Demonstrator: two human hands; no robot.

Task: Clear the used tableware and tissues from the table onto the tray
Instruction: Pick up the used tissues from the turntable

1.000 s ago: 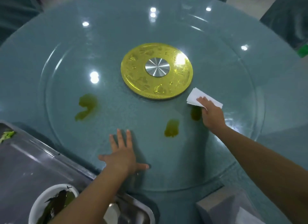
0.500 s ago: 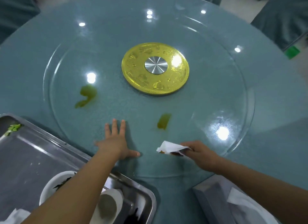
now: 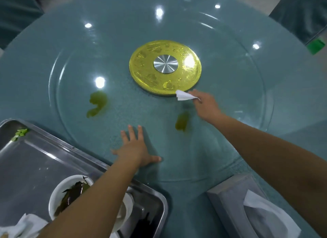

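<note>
My right hand (image 3: 205,105) pinches a white tissue (image 3: 184,95) on the glass turntable (image 3: 230,149), right at the near edge of the gold centre disc (image 3: 165,67). A green stain (image 3: 182,121) lies just below that hand, and a larger green stain (image 3: 97,104) sits to the left. My left hand (image 3: 135,149) presses flat on the glass with its fingers spread. The steel tray (image 3: 35,160) at the lower left holds a white bowl (image 3: 58,193) with dark leaves, a second bowl partly hidden by my left arm, and crumpled tissues (image 3: 26,225).
A grey tissue box (image 3: 228,200) with a white tissue sticking out stands at the lower right table edge. A scrap of green vegetable (image 3: 20,133) lies in the tray's far corner. Covered chairs ring the far side of the round table.
My right hand has swept the tissue from the near edge of the glass back up to the gold disc. One second ago it was farther right by the disc. My left hand stayed flat.
</note>
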